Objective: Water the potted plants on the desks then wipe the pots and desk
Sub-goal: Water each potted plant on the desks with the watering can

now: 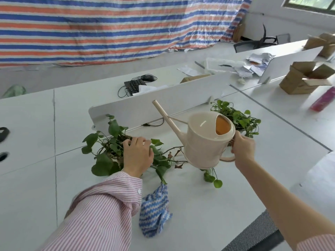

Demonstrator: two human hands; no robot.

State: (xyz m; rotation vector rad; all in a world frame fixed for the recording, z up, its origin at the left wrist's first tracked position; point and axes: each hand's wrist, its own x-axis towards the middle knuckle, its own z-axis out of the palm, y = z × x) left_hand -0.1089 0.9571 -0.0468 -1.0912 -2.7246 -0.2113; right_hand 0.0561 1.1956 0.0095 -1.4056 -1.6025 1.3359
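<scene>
My right hand (242, 146) grips the handle of a cream watering can (204, 140), held above the white desk (208, 205) with its long spout pointing up and to the left. My left hand (137, 154) rests on a leafy potted plant (107, 151) to the left, fingers curled over the pot's rim; the pot itself is mostly hidden by leaves and my hand. A second potted plant (235, 116) stands behind the can, by the divider. A blue-and-white striped cloth (154, 212) lies crumpled on the desk in front of me.
A low white divider (145, 109) runs behind the plants. Beyond it lie a black keyboard (134, 86), a mouse and papers. Cardboard boxes (304, 78) and a pink item (324, 99) sit on the right desk. A striped tarp hangs along the back.
</scene>
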